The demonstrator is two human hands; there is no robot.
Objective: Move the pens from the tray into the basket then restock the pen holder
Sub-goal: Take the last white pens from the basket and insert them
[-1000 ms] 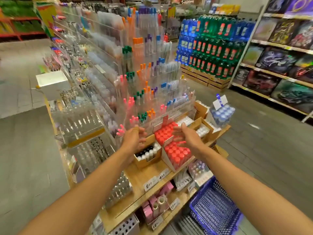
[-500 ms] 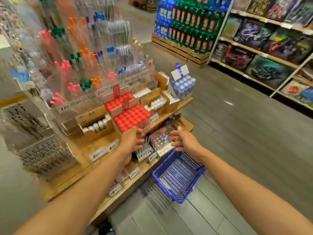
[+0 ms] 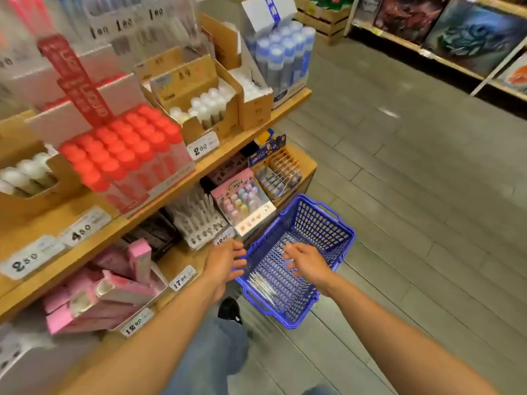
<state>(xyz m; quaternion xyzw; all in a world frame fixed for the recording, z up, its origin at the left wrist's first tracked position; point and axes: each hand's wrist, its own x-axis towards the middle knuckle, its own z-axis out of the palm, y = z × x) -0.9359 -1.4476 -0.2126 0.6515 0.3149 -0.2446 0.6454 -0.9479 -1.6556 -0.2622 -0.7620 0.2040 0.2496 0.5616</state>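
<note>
Head view, looking down at the blue plastic basket (image 3: 325, 232) sitting on the grey plank floor (image 3: 413, 195), just beside the lower wooden shelf (image 3: 176, 260). I see a small bunch of clear pens (image 3: 261, 283) lying on the basket bottom near its left wall. My left hand (image 3: 225, 263) is over the basket's left rim, fingers loosely spread and slightly bent, holding nothing that I can see. My right hand (image 3: 306, 262) hangs over the basket interior, fingers apart and drooping downward, also empty as far as I can tell; slight blur at the fingertips. Neither hand touches the pens. Upper wooden shelf (image 3: 159, 201) carries a box of red-capped tubes (image 3: 122, 149), cardboard boxes of white-capped tubes (image 3: 205, 106) and a pack of blue-capped bottles (image 3: 282, 52) at the end. Price tags (image 3: 202, 148) along the shelf edges. Lower shelf has pink boxes (image 3: 114, 286), a pink display carton of pastel items (image 3: 242, 201) and a rack of white pens (image 3: 199, 218). Blue jeans leg (image 3: 211, 354) and a black shoe (image 3: 229, 307) show between my arms. Tray and pen holder: cannot tell which they are from here; top left is blurred.
</note>
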